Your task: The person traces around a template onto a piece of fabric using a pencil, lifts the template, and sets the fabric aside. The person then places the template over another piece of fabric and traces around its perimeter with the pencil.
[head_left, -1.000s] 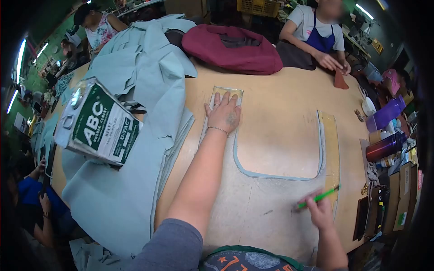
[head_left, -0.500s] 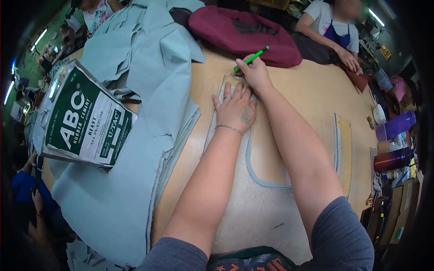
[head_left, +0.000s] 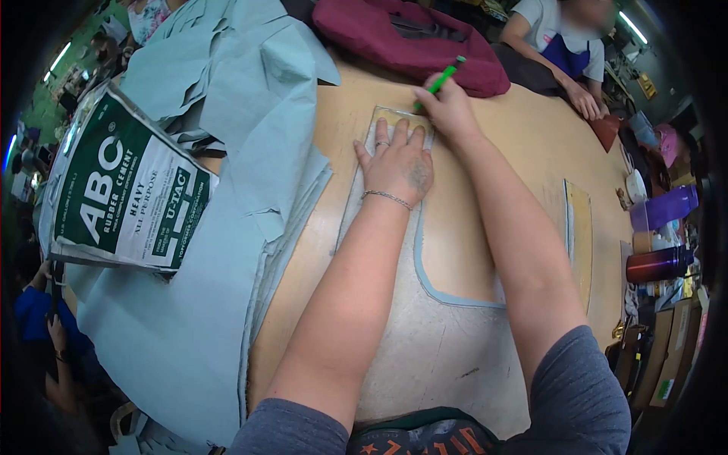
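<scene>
My left hand (head_left: pixel 398 168) lies flat with fingers spread on the upper end of a U-shaped pattern board (head_left: pixel 425 364), pale grey with a yellowish tip. A blue-grey edge shows along the board's inner curve. In my right hand (head_left: pixel 453 114) is a slim green pencil (head_left: pixel 447 73) with a dark band near its top end. That hand rests by the board's upper right corner, just beyond my left fingertips. The pencil's point is hard to make out. My right forearm crosses over the board's inner opening.
Stacked blue-grey sheets (head_left: pixel 182 318) cover the table's left side, with a rubber cement can (head_left: pixel 121 189) on them. A maroon fabric piece (head_left: pixel 409 49) lies at the back. A co-worker's hands (head_left: pixel 590 105) are at the far right, above a purple container (head_left: pixel 671 208) and a tumbler (head_left: pixel 658 264).
My right hand and the pencil have moved right, from the board's top edge to its upper right corner. My left hand stays pressed on the board. The view has shifted slightly.
</scene>
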A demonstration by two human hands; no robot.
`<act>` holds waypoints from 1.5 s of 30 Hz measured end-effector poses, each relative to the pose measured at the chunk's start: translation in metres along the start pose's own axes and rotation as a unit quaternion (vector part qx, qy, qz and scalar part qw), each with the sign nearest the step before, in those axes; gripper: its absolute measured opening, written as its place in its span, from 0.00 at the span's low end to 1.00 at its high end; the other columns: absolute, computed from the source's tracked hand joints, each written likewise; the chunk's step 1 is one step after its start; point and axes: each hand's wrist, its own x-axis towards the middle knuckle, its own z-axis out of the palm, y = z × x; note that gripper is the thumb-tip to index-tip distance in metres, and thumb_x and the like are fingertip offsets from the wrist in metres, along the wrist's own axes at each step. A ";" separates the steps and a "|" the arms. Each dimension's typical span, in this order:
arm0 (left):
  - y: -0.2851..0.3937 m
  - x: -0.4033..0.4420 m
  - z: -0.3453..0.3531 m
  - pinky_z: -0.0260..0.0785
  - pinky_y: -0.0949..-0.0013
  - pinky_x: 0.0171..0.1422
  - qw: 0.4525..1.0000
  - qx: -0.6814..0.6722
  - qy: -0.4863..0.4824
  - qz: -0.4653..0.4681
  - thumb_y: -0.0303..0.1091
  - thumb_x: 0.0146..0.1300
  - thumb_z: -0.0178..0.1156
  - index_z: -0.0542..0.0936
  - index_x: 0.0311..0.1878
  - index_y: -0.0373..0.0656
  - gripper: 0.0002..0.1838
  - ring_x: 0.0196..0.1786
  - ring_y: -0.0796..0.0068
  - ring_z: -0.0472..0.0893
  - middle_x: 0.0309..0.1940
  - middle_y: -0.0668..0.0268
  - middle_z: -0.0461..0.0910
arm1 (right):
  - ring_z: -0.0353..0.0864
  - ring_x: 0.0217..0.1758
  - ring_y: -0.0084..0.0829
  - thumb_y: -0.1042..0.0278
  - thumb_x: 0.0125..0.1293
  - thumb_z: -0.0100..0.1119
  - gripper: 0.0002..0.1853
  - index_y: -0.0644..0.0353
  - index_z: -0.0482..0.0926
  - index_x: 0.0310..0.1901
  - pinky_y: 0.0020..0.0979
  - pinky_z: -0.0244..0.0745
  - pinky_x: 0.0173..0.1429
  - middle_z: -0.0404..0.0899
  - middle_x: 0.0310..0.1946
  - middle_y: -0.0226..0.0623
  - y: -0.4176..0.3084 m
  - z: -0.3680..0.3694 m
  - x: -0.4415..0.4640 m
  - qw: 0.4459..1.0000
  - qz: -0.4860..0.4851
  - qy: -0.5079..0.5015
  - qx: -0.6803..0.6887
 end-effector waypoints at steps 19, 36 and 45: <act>-0.010 0.008 -0.012 0.33 0.34 0.65 0.998 0.007 -0.066 0.008 0.45 0.59 0.45 0.64 0.61 0.63 0.24 0.70 0.58 0.43 0.67 0.70 0.50 | 0.76 0.27 0.22 0.69 0.60 0.55 0.08 0.65 0.68 0.32 0.23 0.72 0.34 0.75 0.23 0.34 -0.043 -0.014 -0.127 0.973 0.063 0.165 0.150; -0.016 0.012 -0.008 0.35 0.32 0.63 0.998 0.013 -0.065 0.015 0.49 0.59 0.45 0.63 0.61 0.68 0.24 0.70 0.56 0.43 0.68 0.71 0.50 | 0.73 0.33 0.45 0.74 0.52 0.58 0.07 0.62 0.71 0.32 0.37 0.69 0.36 0.73 0.29 0.43 -0.073 -0.002 -0.146 0.973 -0.125 0.061 -0.183; -0.015 0.012 -0.006 0.34 0.34 0.64 0.998 0.022 -0.053 0.014 0.49 0.60 0.45 0.64 0.61 0.66 0.24 0.70 0.56 0.43 0.67 0.71 0.50 | 0.73 0.30 0.39 0.79 0.48 0.60 0.10 0.61 0.69 0.30 0.33 0.69 0.36 0.72 0.26 0.39 -0.126 -0.021 -0.239 0.980 -0.149 -0.076 -0.109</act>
